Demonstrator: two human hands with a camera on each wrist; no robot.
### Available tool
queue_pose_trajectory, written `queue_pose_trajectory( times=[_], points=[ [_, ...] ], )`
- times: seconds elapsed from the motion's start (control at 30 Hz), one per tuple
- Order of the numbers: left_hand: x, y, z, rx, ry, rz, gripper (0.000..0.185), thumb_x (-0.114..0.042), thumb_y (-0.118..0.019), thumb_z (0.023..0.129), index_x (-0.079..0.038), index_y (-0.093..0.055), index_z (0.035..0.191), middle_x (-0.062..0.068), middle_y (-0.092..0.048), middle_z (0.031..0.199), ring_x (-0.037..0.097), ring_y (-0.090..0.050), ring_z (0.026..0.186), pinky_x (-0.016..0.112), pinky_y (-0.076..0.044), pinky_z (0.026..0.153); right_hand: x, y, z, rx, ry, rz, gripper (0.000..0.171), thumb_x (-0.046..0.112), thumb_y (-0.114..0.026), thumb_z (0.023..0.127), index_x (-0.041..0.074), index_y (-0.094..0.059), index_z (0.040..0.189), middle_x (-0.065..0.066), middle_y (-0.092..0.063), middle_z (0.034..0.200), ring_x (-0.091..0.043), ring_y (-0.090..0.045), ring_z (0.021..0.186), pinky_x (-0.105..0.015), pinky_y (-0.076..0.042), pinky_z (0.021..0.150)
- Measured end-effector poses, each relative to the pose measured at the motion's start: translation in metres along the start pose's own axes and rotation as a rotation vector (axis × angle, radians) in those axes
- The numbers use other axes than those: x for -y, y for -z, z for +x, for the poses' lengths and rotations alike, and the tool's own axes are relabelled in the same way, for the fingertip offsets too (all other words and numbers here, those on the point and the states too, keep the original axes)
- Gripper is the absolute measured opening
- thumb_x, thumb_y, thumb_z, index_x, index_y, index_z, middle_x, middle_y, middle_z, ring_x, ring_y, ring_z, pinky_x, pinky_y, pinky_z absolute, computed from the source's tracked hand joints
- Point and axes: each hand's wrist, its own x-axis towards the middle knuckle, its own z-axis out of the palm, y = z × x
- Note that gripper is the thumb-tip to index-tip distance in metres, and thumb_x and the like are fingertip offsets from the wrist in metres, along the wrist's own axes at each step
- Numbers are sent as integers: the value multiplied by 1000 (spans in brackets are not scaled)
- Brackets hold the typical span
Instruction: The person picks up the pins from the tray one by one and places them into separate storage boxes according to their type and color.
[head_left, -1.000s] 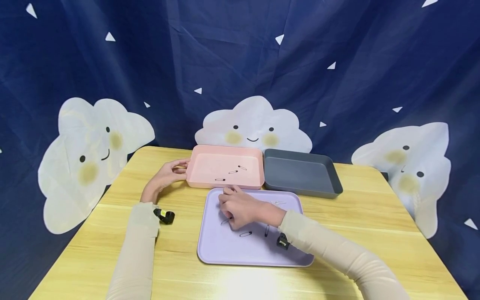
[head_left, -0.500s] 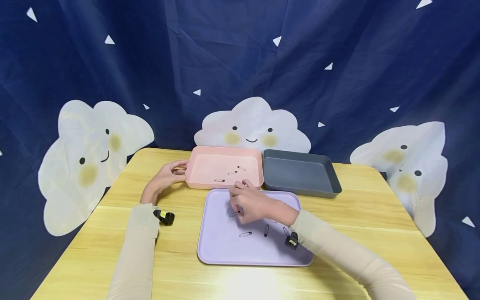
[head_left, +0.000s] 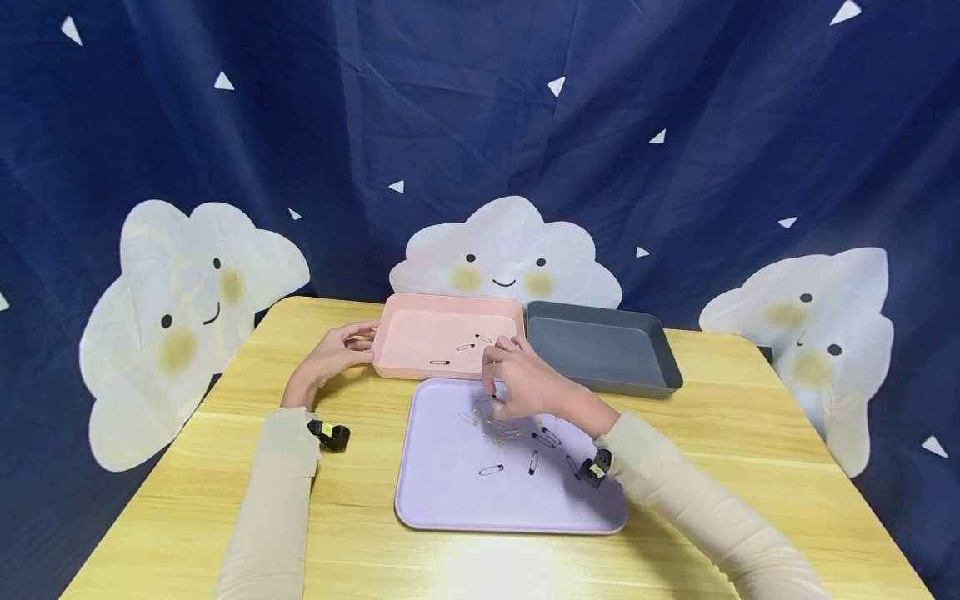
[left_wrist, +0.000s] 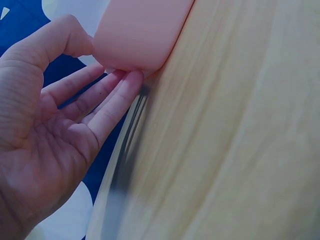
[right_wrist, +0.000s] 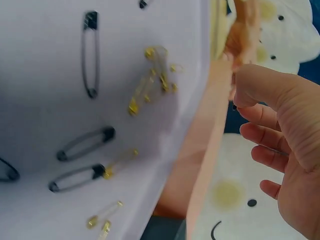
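Observation:
Above the lilac tray [head_left: 442, 492] my right hand [head_left: 525, 379] pinches a small dark-ended item, apparently a black safety pin [right_wrist: 234, 107], mostly covered by thumb and index finger. Its other fingers curl loosely. Several black safety pins [right_wrist: 90, 55] and smaller gold safety pins [right_wrist: 161, 70] lie scattered on the lilac tray under and beside it. At the pink tray's [head_left: 408, 321] left end, my left hand [head_left: 330, 350] holds the wall and corner between thumb and fingertips. Inside the pink tray lie a few black safety pins [head_left: 439, 362].
A dark grey tray [head_left: 600, 343] stands right of the pink one, their walls side by side. The lilac tray sits in front of both on the wooden table [head_left: 352, 508]. A blue cloud-print curtain [head_left: 480, 125] hangs behind the table.
My right hand has lifted from the lilac tray and moved right and back toward the pink tray, uncovering gold pins beneath. My left hand stays at the pink tray.

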Motion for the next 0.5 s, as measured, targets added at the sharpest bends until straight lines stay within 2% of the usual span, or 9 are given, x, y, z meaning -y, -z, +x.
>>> queue_pose_trajectory(
  times=[0.27, 0.5],
  points=[
    [-2, -1, 0, -4, -17, 9, 68, 6, -63, 89, 7, -39, 152, 36, -48, 144, 47, -53, 131, 12, -52, 86, -18, 16, 6, -82, -61, 33, 13, 14, -74, 67, 20, -65, 73, 5, -60, 94, -17, -41, 93, -46, -34, 94],
    [0, -1, 0, -3, -10, -2, 68, 7, -63, 89, 5, -40, 152, 35, -49, 144, 50, -51, 131, 12, -52, 87, -38, 20, 14, -111, -98, 39, 10, 14, -73, 69, 19, -65, 74, 4, -60, 96, -19, -42, 94, -48, -34, 95]
  ],
)
